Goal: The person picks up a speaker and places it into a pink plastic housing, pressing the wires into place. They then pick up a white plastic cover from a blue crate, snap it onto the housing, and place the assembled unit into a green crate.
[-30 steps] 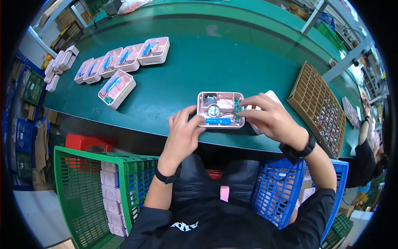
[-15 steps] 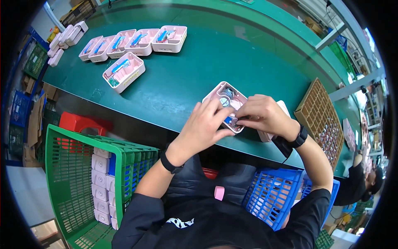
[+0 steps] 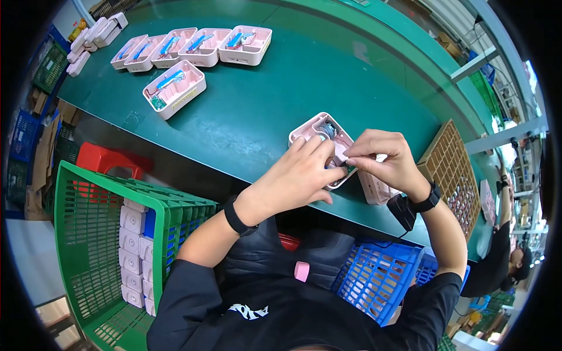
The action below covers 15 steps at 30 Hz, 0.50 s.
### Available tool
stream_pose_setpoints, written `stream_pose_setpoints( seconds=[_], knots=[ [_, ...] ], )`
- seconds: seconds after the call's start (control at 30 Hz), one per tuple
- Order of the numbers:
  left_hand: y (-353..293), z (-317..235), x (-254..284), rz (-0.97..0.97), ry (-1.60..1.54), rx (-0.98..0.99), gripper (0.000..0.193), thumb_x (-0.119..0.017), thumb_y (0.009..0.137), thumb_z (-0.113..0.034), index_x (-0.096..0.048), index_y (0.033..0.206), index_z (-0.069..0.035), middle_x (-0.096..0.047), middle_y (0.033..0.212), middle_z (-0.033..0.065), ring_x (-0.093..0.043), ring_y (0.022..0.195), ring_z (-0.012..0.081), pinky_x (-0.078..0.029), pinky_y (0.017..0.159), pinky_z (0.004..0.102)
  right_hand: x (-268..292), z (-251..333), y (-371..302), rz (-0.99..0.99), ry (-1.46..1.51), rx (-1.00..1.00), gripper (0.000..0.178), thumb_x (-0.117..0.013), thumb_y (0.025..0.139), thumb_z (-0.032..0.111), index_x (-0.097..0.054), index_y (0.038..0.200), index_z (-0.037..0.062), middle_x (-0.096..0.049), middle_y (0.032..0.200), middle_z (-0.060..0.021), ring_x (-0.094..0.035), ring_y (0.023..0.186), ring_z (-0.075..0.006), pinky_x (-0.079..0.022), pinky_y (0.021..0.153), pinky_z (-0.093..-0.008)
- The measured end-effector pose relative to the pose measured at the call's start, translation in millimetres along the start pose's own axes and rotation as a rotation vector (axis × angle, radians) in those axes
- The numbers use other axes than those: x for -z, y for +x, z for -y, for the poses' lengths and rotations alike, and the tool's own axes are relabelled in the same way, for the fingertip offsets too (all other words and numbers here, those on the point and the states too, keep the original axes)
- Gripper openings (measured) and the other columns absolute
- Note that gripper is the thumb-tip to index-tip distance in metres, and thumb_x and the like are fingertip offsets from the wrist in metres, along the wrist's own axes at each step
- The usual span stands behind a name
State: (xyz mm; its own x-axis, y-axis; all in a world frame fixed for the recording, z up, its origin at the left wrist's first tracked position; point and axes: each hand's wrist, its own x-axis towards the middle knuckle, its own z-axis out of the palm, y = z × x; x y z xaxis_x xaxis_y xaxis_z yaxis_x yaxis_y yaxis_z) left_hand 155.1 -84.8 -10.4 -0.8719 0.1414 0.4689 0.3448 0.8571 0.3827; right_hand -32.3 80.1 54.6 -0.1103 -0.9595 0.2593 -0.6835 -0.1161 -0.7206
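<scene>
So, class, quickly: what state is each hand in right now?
Left hand: partly curled over the pink box; grip can't be told.
Right hand: closed in a pinch; anything held can't be told.

Pale pink case [image 3: 340, 145], boxy with rounded corners, sitting open side up and kinda skewed near the worktop [image 3: 252, 126]'s front edge. Chunky round grey part [image 3: 326, 130] tucked in the far end, near end's mostly covered up.

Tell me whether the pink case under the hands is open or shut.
Open: no lid covers the pink case, and a round grey part shows inside it.
</scene>
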Motion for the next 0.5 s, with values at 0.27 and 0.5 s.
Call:
stream_pose_setpoints(
  seconds=[0.27, 0.5],
  knots=[
    [-10.9, 3.3, 4.2, -0.03, 0.004, 0.1, 0.045, -0.093, 0.072, -0.03, -0.072, 0.107, -0.011, -0.055, 0.112, 0.0096, -0.054, 0.115, 0.03, -0.043, 0.097, 0.045, 1.4, -3.0, 2.2, 0.12, -0.139, -0.013, 0.017, -0.086, 0.082, 0.006, -0.083, 0.099, 0.004, -0.069, 0.094, -0.0081, -0.068, 0.084, -0.0224, -0.053, 0.071, -0.0339],
    [-18.8, -7.3, -0.1, -0.177, 0.018, 0.227, 0.05, -0.094, 0.07, -0.031, -0.075, 0.113, -0.012, -0.055, 0.116, 0.0084, -0.052, 0.115, 0.0306, -0.042, 0.096, 0.0452, -7.2, 8.5, 31.8, 0.304, -0.535, 0.241, 0.016, -0.085, 0.074, 0.012, -0.074, 0.084, 0.0054, -0.061, 0.098, -0.0076, -0.065, 0.087, -0.028, -0.053, 0.072, -0.0392]
  ],
)
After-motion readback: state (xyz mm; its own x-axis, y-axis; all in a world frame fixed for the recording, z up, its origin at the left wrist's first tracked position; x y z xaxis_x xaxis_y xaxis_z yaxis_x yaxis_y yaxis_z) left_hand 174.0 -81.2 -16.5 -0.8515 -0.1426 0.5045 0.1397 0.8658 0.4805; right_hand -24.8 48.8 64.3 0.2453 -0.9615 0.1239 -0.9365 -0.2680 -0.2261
